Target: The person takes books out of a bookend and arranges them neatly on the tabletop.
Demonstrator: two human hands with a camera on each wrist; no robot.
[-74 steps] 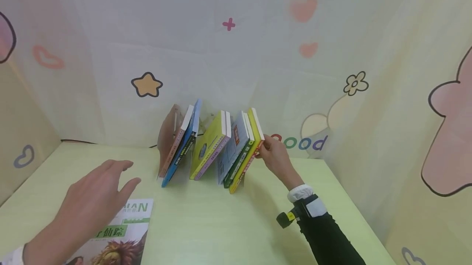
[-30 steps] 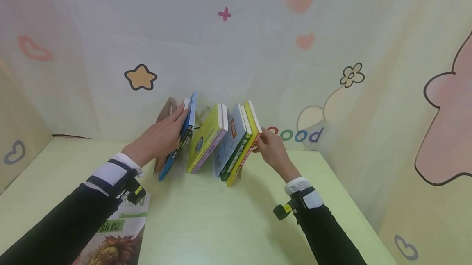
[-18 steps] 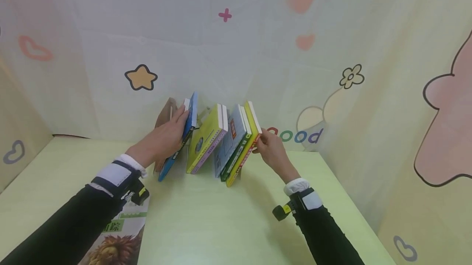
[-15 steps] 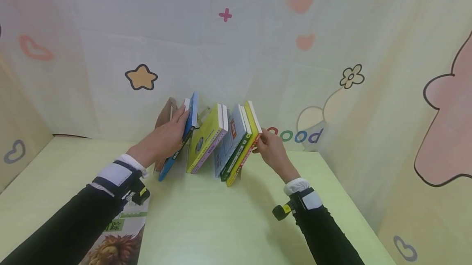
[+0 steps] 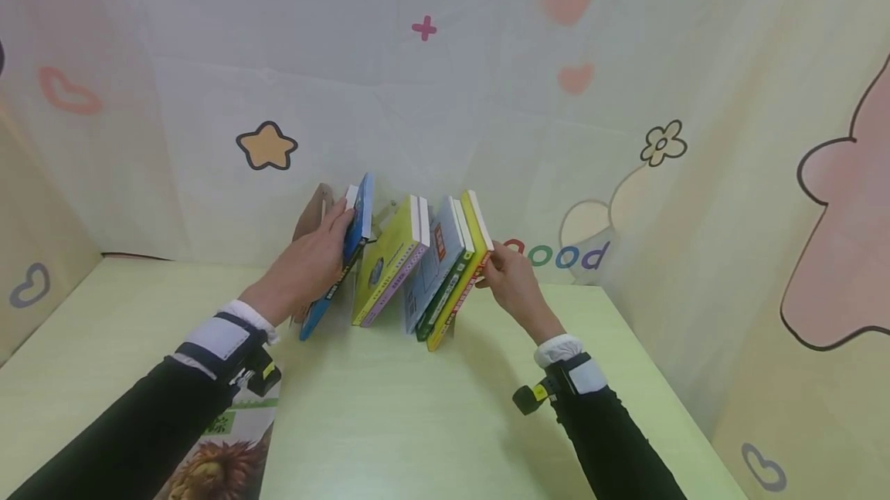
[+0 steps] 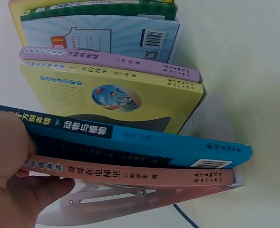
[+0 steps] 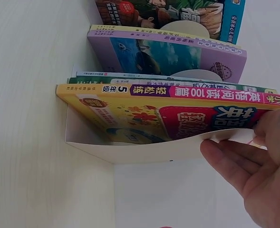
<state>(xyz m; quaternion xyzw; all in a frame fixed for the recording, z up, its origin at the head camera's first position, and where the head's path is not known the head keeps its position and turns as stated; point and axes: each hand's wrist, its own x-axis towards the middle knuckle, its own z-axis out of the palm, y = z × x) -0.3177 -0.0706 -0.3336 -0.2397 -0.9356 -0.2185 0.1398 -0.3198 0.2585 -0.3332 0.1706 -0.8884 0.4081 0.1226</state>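
Left of centre in the head view, the left hand (image 5: 306,259) pinches a tilted salmon-pink book (image 6: 135,175), touching the blue book (image 6: 178,147) beside it; whether it grips both cannot be told. Right of centre, the right hand (image 5: 520,287) pinches a white end panel (image 7: 144,153) beside a yellow English reading book (image 7: 125,118). A lion-cover book (image 5: 215,465) lies lower left.

From my remote station I see the bare right hand (image 7: 258,166) pinching the edge of a thin white panel (image 7: 147,153) just beside a yellow-covered book with a pink-and-purple spine (image 7: 144,116); beyond, a rounded white divider (image 7: 197,75) partly hides a lilac-spined book (image 7: 168,56).
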